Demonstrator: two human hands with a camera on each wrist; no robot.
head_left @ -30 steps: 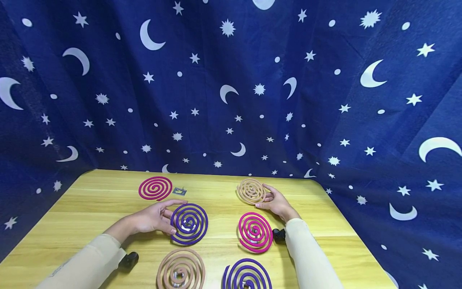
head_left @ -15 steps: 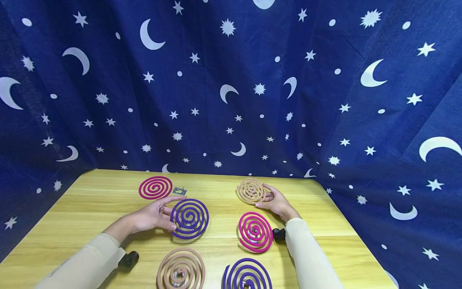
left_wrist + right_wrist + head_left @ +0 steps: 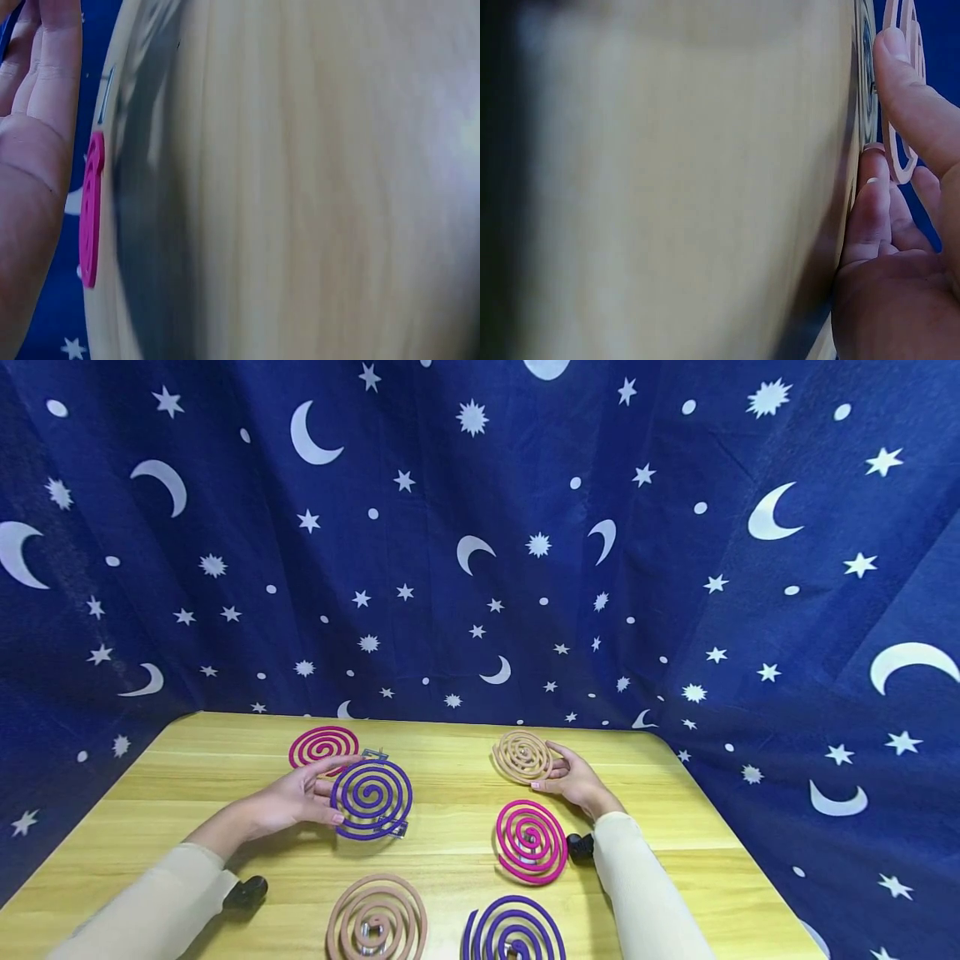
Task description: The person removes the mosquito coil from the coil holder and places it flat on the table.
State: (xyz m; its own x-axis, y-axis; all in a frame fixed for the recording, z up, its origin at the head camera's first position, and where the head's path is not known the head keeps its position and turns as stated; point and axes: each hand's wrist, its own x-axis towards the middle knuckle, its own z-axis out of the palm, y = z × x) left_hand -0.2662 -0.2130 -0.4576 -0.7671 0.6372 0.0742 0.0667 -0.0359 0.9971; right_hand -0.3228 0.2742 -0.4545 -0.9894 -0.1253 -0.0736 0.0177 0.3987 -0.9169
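Note:
In the head view my left hand (image 3: 298, 795) grips a purple mosquito coil (image 3: 371, 800) by its left edge. The coil is raised off a small metal stand (image 3: 397, 829), which shows at its lower right rim. My right hand (image 3: 576, 781) holds a beige mosquito coil (image 3: 522, 757) at its right edge, at the back right of the table. The right wrist view has the thumb (image 3: 915, 101) lying against the beige coil (image 3: 897, 161), with other fingers below it. Only a blue sliver of the held coil (image 3: 7, 31) shows in the left wrist view.
A magenta coil (image 3: 323, 748) lies at the back left, beside another metal stand (image 3: 375, 754). Nearer on the wooden table (image 3: 240, 739) are a bright pink coil (image 3: 531, 843), a tan coil (image 3: 377, 917) and a second purple coil (image 3: 514, 931), with metal stands under them. A starry curtain (image 3: 420, 535) hangs behind.
My left hand has lifted the purple coil from its stand and carried it back and to the left, uncovering part of the stand. My right hand and the beige coil have stayed put.

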